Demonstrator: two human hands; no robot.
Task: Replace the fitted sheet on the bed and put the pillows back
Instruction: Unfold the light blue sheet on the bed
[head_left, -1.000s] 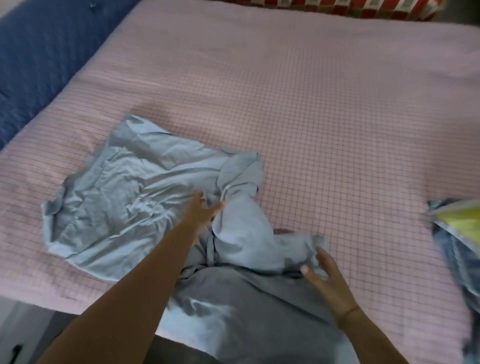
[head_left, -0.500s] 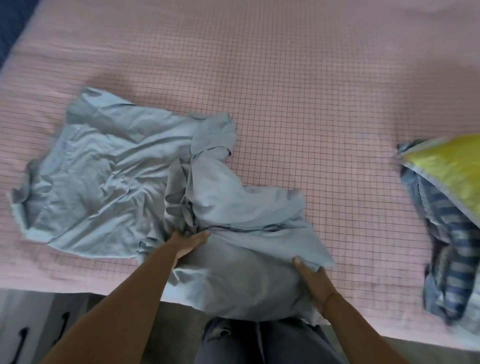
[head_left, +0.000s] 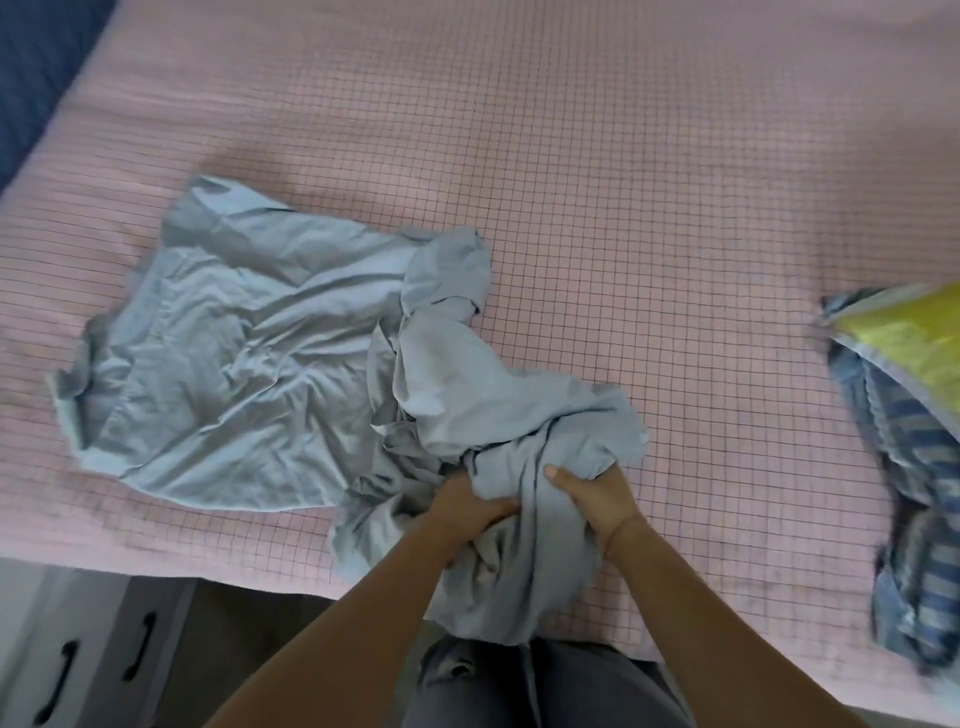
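A crumpled pale blue-grey sheet lies on the near left part of the bed, which is covered in a pink checked cloth. The sheet's near end is bunched at the bed's front edge and hangs over it. My left hand grips a fold of that bunch. My right hand grips the cloth just to the right, thumb on top. The two hands are close together.
A blue striped pile with a yellow piece on top lies at the bed's right edge. Dark blue bedding shows at the far left. White drawers with dark handles stand below the bed's front edge at the left.
Both hands came back toward the bed's near edge and closed on the bunched end of the sheet. They are now much closer together.
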